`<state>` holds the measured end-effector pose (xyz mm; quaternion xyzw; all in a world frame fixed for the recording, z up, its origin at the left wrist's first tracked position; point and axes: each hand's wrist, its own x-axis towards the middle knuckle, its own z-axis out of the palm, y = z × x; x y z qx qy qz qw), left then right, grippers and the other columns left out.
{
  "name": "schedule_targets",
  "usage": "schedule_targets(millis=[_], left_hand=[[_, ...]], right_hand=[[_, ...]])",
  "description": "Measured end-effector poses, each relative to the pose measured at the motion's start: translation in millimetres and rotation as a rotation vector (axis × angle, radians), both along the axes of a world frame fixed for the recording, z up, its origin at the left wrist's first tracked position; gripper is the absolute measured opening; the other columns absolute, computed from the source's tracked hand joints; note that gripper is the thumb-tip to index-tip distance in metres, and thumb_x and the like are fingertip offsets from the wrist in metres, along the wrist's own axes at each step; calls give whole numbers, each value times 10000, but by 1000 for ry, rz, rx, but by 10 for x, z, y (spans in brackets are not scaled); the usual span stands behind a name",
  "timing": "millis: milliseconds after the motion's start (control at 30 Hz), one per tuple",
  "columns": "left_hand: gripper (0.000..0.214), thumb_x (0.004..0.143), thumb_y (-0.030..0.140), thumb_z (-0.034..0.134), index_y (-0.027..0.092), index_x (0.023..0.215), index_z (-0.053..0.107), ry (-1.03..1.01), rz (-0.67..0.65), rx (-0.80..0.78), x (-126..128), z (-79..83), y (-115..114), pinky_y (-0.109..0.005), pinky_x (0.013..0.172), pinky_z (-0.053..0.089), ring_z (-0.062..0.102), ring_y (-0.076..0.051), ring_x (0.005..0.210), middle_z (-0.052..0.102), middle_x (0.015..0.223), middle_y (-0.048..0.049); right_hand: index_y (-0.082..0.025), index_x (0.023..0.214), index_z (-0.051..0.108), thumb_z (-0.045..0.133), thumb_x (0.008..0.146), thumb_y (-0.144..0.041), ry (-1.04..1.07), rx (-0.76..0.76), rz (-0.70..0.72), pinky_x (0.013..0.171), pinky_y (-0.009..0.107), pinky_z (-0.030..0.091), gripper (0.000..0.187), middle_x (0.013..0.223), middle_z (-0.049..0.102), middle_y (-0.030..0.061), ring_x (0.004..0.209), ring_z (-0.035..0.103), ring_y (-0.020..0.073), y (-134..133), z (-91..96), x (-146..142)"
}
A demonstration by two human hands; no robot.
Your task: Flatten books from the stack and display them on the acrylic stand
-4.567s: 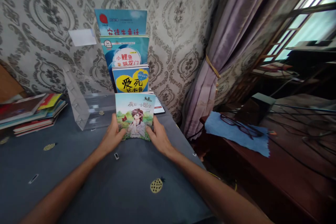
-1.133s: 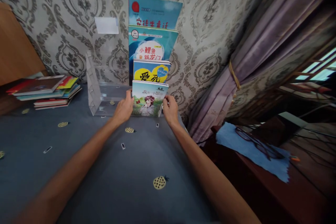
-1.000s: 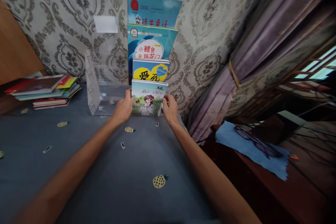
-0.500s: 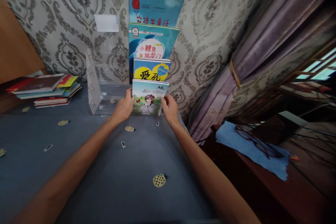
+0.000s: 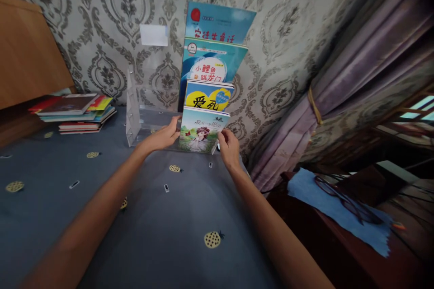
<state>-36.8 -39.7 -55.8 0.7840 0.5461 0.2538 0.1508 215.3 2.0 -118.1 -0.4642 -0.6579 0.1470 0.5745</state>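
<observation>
A small book [image 5: 200,137] with a drawn child on a pale blue and green cover stands upright at the front of a clear stepped rack [image 5: 133,113]. At its left edge is my left hand [image 5: 162,137], fingers stretched out and apart. My right hand [image 5: 229,146] has its fingers curled at the book's right edge, and the fingertips look closed on it. Behind, in rising rows, are a blue book with a yellow heart [image 5: 206,98], a teal book [image 5: 217,52] with a white circle, and a taller blue book [image 5: 220,19].
On the left, a stack of books [image 5: 74,110] lies beside a wooden panel [image 5: 30,49]. A white card [image 5: 153,35] is behind the rack, near the patterned wall. To the right are a tied curtain [image 5: 335,81], and glasses [image 5: 346,198] on a blue cloth [image 5: 305,185].
The view has shifted, so the rack and books sit farther right. My left hand's fingers have loosened and spread at the front book's edge. My right hand stays at the right edge.
</observation>
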Motion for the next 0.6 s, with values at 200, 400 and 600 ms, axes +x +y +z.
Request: schedule_targets(millis=[200,400,600], left_hand=[[580,958,287,383,117,1499,264,27,21,-4,-1,83,-31,-433,952,486,651,-335,1128,683,1184,-183],[541,963,265,367,111,1478,304,41,6,6,-79,71,9,-443,946,490,652,-325,1103,692,1143,-164],[536,934,218,366,147,1465,362,43,5,8,-170,50,48,-423,975,477,621,-312,1177,674,1247,-169]], right_hand=[[-186,952,664,468,887,-472,-13,12,-27,751,390,505,352,929,720,102,840,637,255,-7,-30,-16],[-177,1013,674,486,881,-484,23,37,-77,764,401,516,383,967,709,113,882,640,264,-24,-52,-34],[-168,1078,666,526,868,-475,60,10,-54,800,418,511,398,1026,709,124,923,643,268,-53,-86,-27]])
